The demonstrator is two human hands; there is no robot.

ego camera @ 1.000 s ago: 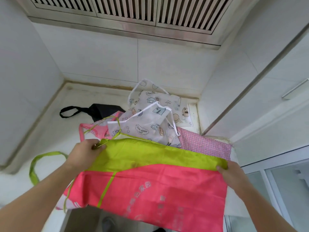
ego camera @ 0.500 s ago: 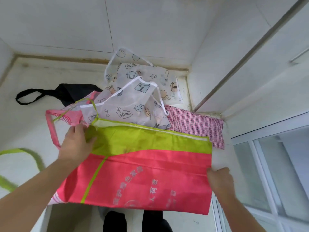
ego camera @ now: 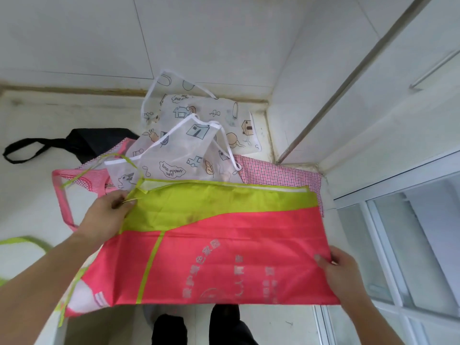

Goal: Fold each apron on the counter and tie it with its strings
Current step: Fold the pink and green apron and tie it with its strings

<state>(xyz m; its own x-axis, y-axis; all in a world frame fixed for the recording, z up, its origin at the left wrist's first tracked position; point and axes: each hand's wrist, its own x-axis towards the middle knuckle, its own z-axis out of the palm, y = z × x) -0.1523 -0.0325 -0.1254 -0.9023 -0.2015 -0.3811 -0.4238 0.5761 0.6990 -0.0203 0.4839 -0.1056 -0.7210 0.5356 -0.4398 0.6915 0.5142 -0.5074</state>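
We count five aprons on the counter [ego camera: 29,195]:
- one pink-and-green apron [ego camera: 224,257], printed with pale characters;
- two white cartoon-print aprons, one nearer [ego camera: 179,155] and one behind it [ego camera: 211,110];
- one pink gingham apron [ego camera: 278,173];
- one black apron [ego camera: 94,141], partly covered.

We count two hands: one left hand [ego camera: 104,215] and one right hand [ego camera: 341,267]. We count two dark shoes [ego camera: 171,329] below the counter's edge, and one loose green strap loop [ego camera: 27,242] at the left.
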